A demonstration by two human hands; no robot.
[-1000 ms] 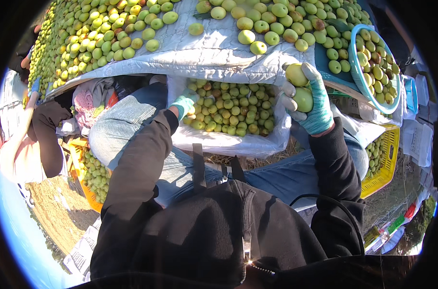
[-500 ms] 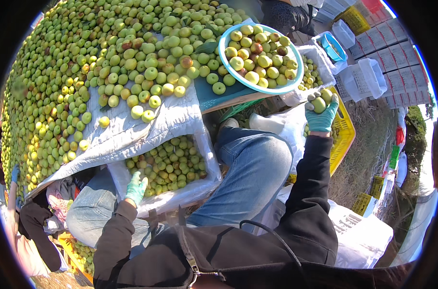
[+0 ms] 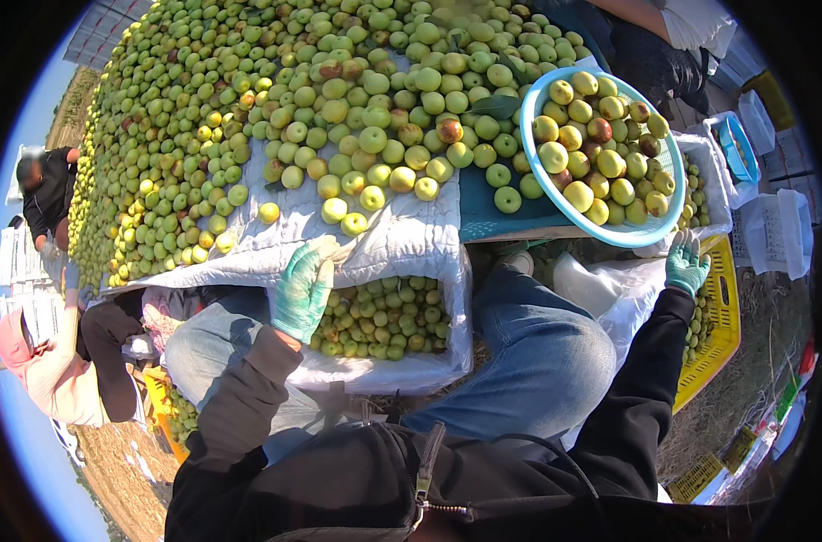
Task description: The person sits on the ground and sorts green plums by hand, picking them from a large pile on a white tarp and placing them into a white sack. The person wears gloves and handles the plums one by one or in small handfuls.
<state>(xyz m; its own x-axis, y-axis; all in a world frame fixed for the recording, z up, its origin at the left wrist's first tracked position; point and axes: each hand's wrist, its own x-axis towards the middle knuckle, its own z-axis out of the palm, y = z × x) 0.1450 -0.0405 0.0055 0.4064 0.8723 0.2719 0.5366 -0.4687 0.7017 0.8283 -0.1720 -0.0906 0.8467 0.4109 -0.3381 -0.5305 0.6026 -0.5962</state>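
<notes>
My left hand [image 3: 304, 287], in a pale teal glove, reaches up to the front edge of a white quilt [image 3: 393, 244], fingers extended with no fruit visible in them. Below it is a lined box [image 3: 462, 334] full of small green fruit [image 3: 384, 316]. My right hand [image 3: 687, 267], gloved the same way, is open at the right beside a yellow crate [image 3: 723, 321] of fruit and a white bag [image 3: 592, 289]. A light blue round basket [image 3: 546, 203] of green, yellow and reddish fruit sits just above it.
A large heap of fruit [image 3: 185, 108] covers the work surface. Co-workers [image 3: 41, 194] sit at the left, one in pink [image 3: 63, 384]; another person [image 3: 655, 45] is at the upper right. White baskets [image 3: 772, 235] stand at the right, an orange crate [image 3: 163, 402] at lower left.
The two fruits are gone from my right hand, which has opened. My left hand has moved up from inside the box to the quilt's edge. The camera's view has shifted.
</notes>
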